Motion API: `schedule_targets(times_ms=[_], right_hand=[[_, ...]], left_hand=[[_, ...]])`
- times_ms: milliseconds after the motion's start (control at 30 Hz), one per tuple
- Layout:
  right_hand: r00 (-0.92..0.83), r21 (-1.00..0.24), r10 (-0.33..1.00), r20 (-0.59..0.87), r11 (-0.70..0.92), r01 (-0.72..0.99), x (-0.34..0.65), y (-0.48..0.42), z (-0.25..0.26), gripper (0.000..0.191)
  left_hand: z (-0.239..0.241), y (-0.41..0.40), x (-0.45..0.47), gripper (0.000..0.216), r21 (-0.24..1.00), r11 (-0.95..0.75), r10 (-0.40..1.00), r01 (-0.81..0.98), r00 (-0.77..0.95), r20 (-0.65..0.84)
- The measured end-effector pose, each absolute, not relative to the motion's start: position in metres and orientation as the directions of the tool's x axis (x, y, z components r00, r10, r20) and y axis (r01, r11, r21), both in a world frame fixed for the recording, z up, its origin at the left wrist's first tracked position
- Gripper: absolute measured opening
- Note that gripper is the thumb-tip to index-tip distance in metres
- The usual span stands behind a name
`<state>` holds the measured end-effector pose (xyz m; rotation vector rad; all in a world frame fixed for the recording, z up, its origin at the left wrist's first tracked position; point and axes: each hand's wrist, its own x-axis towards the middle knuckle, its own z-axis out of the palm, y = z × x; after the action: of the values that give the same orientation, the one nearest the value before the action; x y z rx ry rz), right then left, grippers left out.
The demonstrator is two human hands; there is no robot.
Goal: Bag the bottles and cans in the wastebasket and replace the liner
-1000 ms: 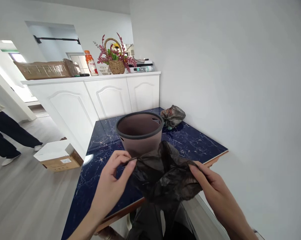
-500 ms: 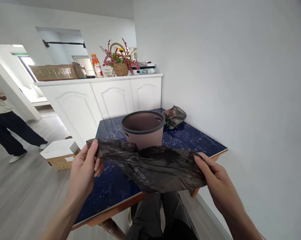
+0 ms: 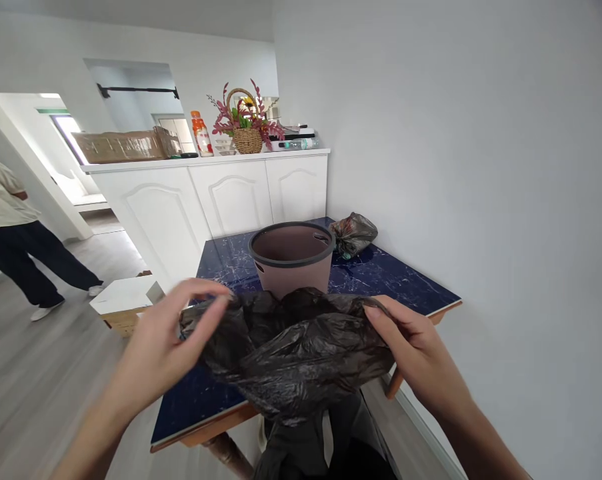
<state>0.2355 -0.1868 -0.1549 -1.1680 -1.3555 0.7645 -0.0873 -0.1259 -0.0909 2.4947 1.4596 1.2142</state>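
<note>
A crumpled black plastic bag (image 3: pixel 295 350) hangs between both my hands over the near edge of a dark blue marble-patterned table (image 3: pixel 381 280). My left hand (image 3: pixel 165 347) pinches the bag's left edge, slightly blurred by motion. My right hand (image 3: pixel 415 357) grips the bag's right edge, fingers closed on it. Just beyond the bag a brown round bin (image 3: pixel 291 259) with a dark rim stands upright and empty on the table. A tied black bag (image 3: pixel 353 235) lies behind the bin, next to the wall.
White cabinets (image 3: pixel 231 193) at the back carry a flower basket (image 3: pixel 245 127), an orange bottle (image 3: pixel 201 135) and a cardboard box (image 3: pixel 121 145). A carton (image 3: pixel 125 303) sits on the floor left of the table. Another person (image 3: pixel 15 233) walks at far left. A white wall (image 3: pixel 481 167) borders the right.
My hands first stretched the bag wide, then came closer together, bunching it. The left hand moved rightward and is blurred. The view drifted slightly left.
</note>
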Motion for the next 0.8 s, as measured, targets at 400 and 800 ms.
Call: schedule_targets(times_ms=[400, 800], right_hand=[[-0.094, -0.888, 0.933, 0.348, 0.36, 0.286, 0.215, -0.196, -0.128, 0.03], [-0.192, -0.901, 0.962, 0.192, 0.251, 0.353, 0.189, -0.183, -0.138, 0.049]], left_hand=[[-0.068, -0.133, -0.062, 0.037, 0.693, -0.485, 0.793, 0.533, 0.602, 0.091], [-0.05, -0.172, -0.093, 0.05, 0.781, -0.414, 0.897, 0.467, 0.059, 0.439]])
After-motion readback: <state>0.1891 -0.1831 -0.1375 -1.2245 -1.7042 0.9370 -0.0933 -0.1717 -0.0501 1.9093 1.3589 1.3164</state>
